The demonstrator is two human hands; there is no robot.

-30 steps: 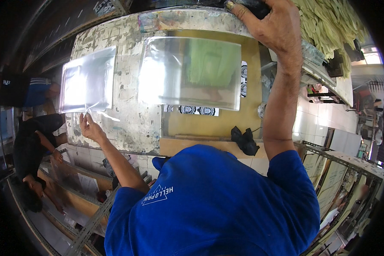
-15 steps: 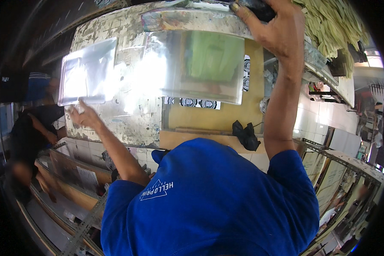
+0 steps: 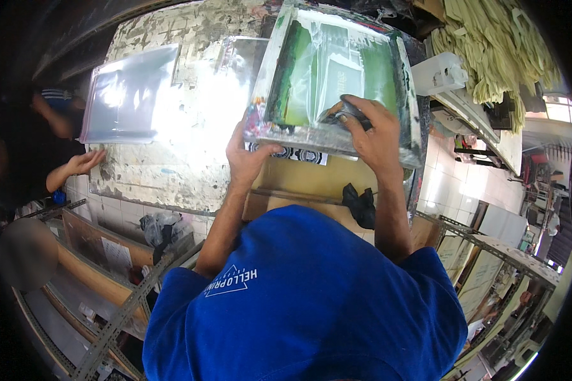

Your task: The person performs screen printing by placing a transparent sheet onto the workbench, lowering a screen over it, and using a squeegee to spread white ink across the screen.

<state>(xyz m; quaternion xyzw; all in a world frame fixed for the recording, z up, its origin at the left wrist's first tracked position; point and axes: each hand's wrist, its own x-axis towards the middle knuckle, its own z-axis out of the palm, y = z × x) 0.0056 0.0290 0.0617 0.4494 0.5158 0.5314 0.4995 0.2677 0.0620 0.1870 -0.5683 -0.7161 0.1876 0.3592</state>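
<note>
My left hand [image 3: 248,155] is closed on the near left corner of a screen printing frame [image 3: 299,134]. The frame's mesh [image 3: 376,70] is green, with a pale panel in the middle. My right hand [image 3: 378,130] is at the near side of the frame, its fingers closed round a dark wad that looks like a rag [image 3: 354,110]. Below the frame's near edge lies a yellowish board [image 3: 311,176], where part of a black-and-white patterned strip [image 3: 308,156] shows. What lies under the frame is mostly hidden.
A stack of clear plastic sheets [image 3: 130,95] lies on the stained table [image 3: 152,171] at left. Another person's hand [image 3: 86,162] is close to it. A black cloth [image 3: 360,204] lies at the board's near edge. A whitish container [image 3: 440,73] and yellowish strips [image 3: 489,51] are at right.
The printing frame has come down over the clear sheet and board. My right hand has moved nearer with the dark wad. My left hand has moved from the plastic stack to the frame.
</note>
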